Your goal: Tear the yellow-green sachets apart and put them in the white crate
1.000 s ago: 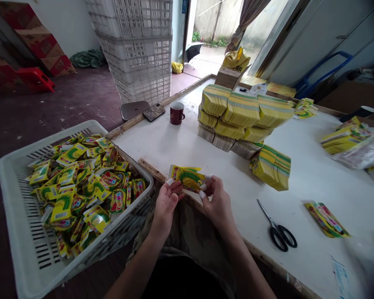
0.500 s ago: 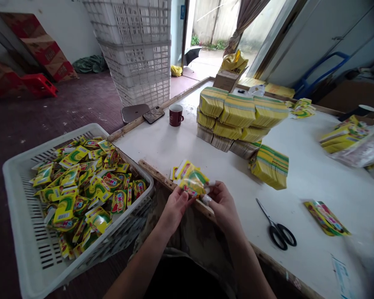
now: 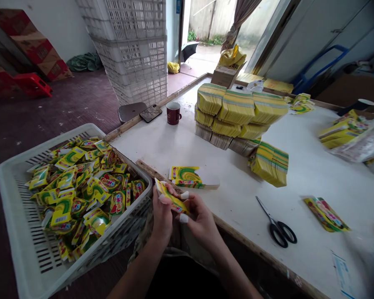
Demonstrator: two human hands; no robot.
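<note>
My left hand (image 3: 162, 216) and my right hand (image 3: 198, 218) together pinch a small yellow and green packet (image 3: 171, 200) just below the table's near edge, beside the crate. A short stack of flat yellow packets (image 3: 187, 177) lies on the white table (image 3: 299, 178) just beyond my fingers. To my left a white plastic crate (image 3: 15, 224) holds several filled yellow packets (image 3: 81, 187). White tape covers some fingertips of both hands.
Bundles of flat yellow packets (image 3: 239, 116) are stacked mid-table, one bundle (image 3: 270, 163) leaning in front. Black scissors (image 3: 277, 226) and a lone packet (image 3: 326, 214) lie to the right. A red mug (image 3: 173, 113), a phone (image 3: 150, 112) and stacked white crates (image 3: 131, 45) stand behind.
Both hands drew back and left from the table edge toward the crate with one packet. The rest of the flat stack now lies on the table.
</note>
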